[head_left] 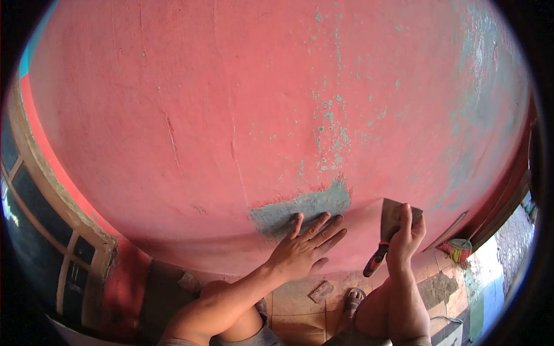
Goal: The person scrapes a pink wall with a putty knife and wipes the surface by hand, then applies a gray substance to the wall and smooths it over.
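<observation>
My left hand (306,248) is stretched forward with its fingers spread. Its fingertips overlap the lower edge of a grey bare patch (300,209) on the pink wall (190,132). In my right hand (405,239), to the right of the patch, is a putty knife (391,219) with a wide metal blade and a black-and-red handle (376,259). The blade points up and the handle hangs down to the left. Part of the blade is hidden behind my fingers.
Green-grey specks (328,127) of worn paint run up the wall above the patch. A broom (459,251) stands at the lower right. A flat broken piece (321,292) lies on the tiled floor between my feet. A framed window (43,230) is at the left.
</observation>
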Demonstrator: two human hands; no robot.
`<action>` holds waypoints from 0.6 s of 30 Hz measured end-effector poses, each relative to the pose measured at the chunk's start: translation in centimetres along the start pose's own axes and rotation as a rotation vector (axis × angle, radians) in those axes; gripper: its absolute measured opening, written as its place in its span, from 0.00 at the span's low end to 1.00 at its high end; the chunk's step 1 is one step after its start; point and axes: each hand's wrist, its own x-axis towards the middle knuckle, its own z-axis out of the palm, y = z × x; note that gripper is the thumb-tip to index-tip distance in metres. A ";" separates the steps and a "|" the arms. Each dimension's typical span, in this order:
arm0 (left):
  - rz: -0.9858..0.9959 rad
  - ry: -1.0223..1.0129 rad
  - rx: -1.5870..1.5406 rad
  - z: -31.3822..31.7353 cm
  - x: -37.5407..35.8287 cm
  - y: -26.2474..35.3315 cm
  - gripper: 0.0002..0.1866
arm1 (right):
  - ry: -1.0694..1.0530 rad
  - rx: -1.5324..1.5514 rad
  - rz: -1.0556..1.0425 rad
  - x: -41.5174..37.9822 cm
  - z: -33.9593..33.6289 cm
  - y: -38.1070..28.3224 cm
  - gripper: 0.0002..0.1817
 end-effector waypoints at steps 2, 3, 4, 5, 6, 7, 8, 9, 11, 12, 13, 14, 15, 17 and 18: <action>0.004 0.023 -0.062 0.3 0.2 0.3 0.39 | -0.068 -0.054 -0.124 -1.2 0.7 -0.1 0.12; 0.006 0.035 -0.094 0.6 0.3 0.2 0.38 | -0.113 -0.082 -0.150 -1.8 1.3 -0.6 0.10; 0.027 0.097 -0.132 0.8 0.3 0.3 0.38 | -0.152 -0.028 -0.147 -2.4 2.2 -1.8 0.10; 0.049 0.159 -0.169 1.0 0.4 0.5 0.37 | -0.185 -0.054 -0.177 -2.6 2.8 -2.2 0.09; 0.070 0.221 -0.206 1.1 0.5 0.6 0.37 | -0.217 -0.079 -0.206 -2.6 3.3 -2.6 0.08; 0.080 0.252 -0.254 1.2 0.6 0.7 0.37 | -0.255 -0.123 -0.253 -2.5 3.8 -3.4 0.08; 0.090 0.281 -0.303 1.2 0.6 0.7 0.36 | -0.308 -0.128 -0.267 -2.3 4.5 -4.5 0.08; 0.100 0.308 -0.352 1.3 0.7 0.7 0.36 | -0.359 -0.133 -0.280 -2.2 5.2 -5.5 0.08; 0.078 0.313 -0.348 1.5 0.8 0.7 0.36 | -0.420 -0.110 -0.531 -0.9 6.8 -5.2 0.11; 0.066 0.316 -0.347 1.6 0.9 0.8 0.37 | -0.418 -0.160 -0.621 -0.5 7.0 -4.7 0.13; 0.064 0.305 -0.352 1.6 1.0 0.8 0.36 | -0.417 -0.210 -0.713 -0.1 7.1 -4.3 0.14; 0.062 0.296 -0.355 1.5 1.0 0.7 0.35 | -0.416 -0.257 -0.807 0.2 7.2 -4.1 0.16; 0.059 0.287 -0.356 1.4 1.2 0.5 0.34 | -0.400 -0.291 -0.766 -0.2 7.1 -3.8 0.17; 0.060 0.316 -0.364 1.7 1.3 0.2 0.31 | -0.440 -0.311 -0.829 -0.7 7.1 -2.7 0.18; 0.059 0.324 -0.373 1.9 1.2 0.2 0.30 | -0.462 -0.323 -0.854 -0.9 7.1 -2.3 0.18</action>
